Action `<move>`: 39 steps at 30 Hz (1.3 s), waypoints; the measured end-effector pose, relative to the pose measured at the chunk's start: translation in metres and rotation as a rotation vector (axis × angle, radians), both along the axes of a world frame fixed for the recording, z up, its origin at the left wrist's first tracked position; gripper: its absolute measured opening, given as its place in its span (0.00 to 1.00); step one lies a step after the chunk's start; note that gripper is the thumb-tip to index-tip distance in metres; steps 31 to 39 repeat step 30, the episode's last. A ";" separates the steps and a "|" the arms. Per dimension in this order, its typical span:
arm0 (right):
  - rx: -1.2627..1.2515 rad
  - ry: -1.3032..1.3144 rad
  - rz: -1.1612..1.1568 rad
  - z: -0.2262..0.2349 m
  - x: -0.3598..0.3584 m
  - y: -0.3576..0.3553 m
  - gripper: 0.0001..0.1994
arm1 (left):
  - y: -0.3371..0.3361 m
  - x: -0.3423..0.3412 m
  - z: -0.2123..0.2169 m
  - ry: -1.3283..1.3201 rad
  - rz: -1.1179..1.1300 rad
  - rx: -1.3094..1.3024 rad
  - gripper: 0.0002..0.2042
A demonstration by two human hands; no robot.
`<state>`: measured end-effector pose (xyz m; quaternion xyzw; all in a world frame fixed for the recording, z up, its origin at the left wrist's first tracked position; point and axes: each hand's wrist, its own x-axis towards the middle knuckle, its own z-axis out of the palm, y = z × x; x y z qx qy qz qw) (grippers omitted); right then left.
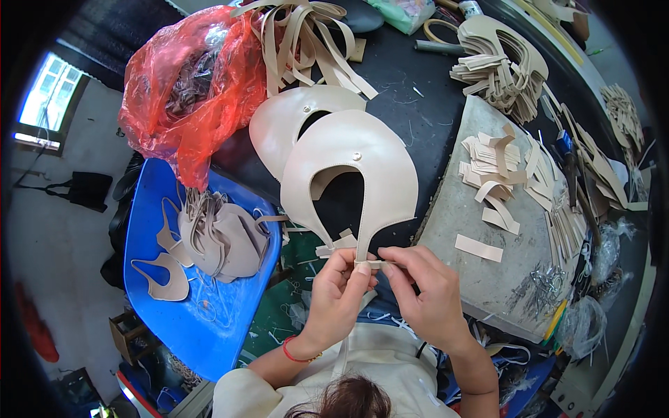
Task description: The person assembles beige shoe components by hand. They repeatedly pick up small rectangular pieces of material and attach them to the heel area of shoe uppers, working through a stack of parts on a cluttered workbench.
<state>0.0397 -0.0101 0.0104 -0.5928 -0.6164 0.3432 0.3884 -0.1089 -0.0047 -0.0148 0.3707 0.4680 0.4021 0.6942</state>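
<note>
A cream leather-like horseshoe-shaped panel [397, 167] with a round metal stud lies on the dark work surface, its narrow ends toward me. My left hand [334, 299] is closed, pinching one narrow end of it between thumb and fingers. A short cream strip [374, 265] crosses that end. My right hand [428, 292] pinches the strip's right end between thumb and forefinger. Beneath the panel is a second similar panel [268, 132], partly covered. Small cream strips [341, 242] lie just beyond my left fingers.
A blue plastic tub [237, 334] with beige pieces stands at left, below a red plastic bag [223, 104]. Long cream straps [300, 42] lie at the back. On the right, a grey board [446, 230] bears cut strips [488, 157] and metal bits [547, 282]; stacked panels [498, 63] lie beyond.
</note>
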 end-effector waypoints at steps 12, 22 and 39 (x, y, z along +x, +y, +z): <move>0.176 -0.170 0.041 0.007 0.024 -0.030 0.15 | -0.005 0.002 0.014 0.329 -0.170 0.248 0.06; 0.054 -0.052 -0.319 0.038 0.097 -0.033 0.14 | 0.006 0.081 0.032 0.179 -0.156 0.544 0.08; -0.405 0.347 -0.302 0.003 0.132 -0.034 0.15 | 0.017 0.090 0.029 0.214 -0.338 0.354 0.11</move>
